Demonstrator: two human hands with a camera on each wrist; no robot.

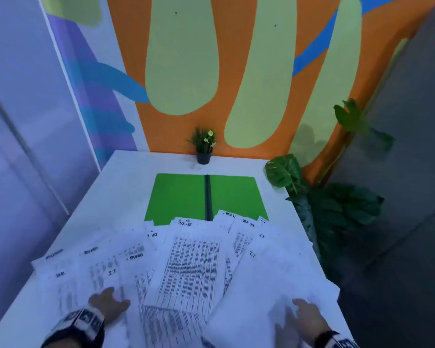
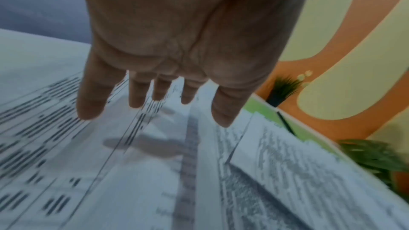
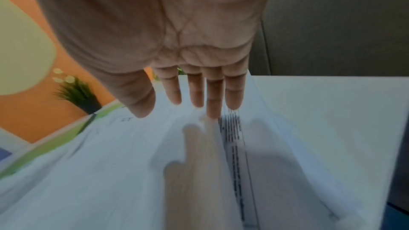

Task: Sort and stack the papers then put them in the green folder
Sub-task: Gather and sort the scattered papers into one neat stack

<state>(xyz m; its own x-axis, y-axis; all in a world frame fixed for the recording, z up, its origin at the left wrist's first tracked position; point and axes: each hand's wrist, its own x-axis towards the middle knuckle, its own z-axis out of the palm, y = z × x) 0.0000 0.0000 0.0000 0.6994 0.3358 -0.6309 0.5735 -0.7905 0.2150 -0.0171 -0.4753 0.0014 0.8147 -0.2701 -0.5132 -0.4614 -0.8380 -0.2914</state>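
Several printed papers (image 1: pixel 191 267) lie fanned out and overlapping across the near half of the white table (image 1: pixel 126 177). Behind them the green folder (image 1: pixel 178 197) lies open and flat, with a dark spine down its middle. My left hand (image 1: pixel 108 303) hovers palm down just over the papers (image 2: pixel 155 172) at the near left, its fingers (image 2: pixel 90 100) straight and spread, holding nothing. My right hand (image 1: pixel 303 316) is over the sheets at the near right, its fingers (image 3: pixel 213 97) straight, one fingertip at a blurred sheet (image 3: pixel 110 172). The folder (image 3: pixel 53 144) shows as a green strip.
A small potted plant (image 1: pixel 204 146) stands at the table's far edge, behind the folder. Large green leaves (image 1: pixel 286 172) reach over the table's right edge. A painted wall (image 1: pixel 236 71) closes off the back. Bare tabletop shows to the left of the folder.
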